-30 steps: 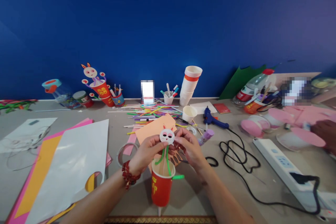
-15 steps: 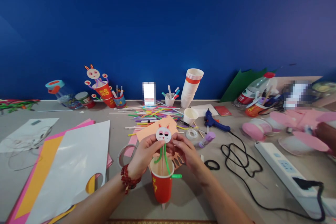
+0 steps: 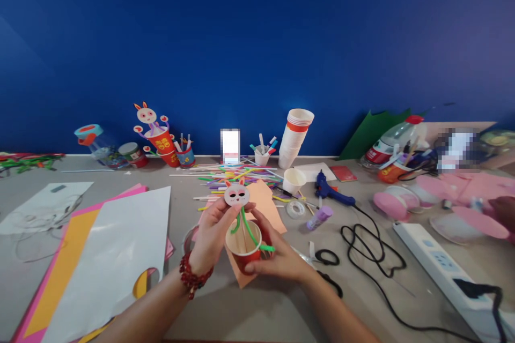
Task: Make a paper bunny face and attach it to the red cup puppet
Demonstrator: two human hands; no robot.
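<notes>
A round paper rabbit face [image 3: 237, 196] with pink ears is pinched from behind by my left hand [image 3: 211, 233]. Below it, a red paper cup [image 3: 244, 262] with a white rim leans in my right hand [image 3: 277, 252], whose thumb presses its front while the fingers curl behind. Green pipe cleaners [image 3: 250, 229] run down from under the face into the cup, and one end sticks out past its right side. A thin wooden stick stands inside the cup below the face. Orange paper [image 3: 265, 209] lies beneath and behind my hands.
Sheets of paper [image 3: 120, 246] lie at left. Loose pipe cleaners [image 3: 237, 174], a white cup [image 3: 294, 180], clear tape [image 3: 295, 209], a glue stick [image 3: 319, 218] and a glue gun [image 3: 332, 190] lie ahead. At right are a power strip [image 3: 438, 262] and another person's hand [image 3: 502, 214].
My right hand has gone from beside the rabbit face down to the cup and closed on it. The face has shifted left and up, and the cup has risen and tilted.
</notes>
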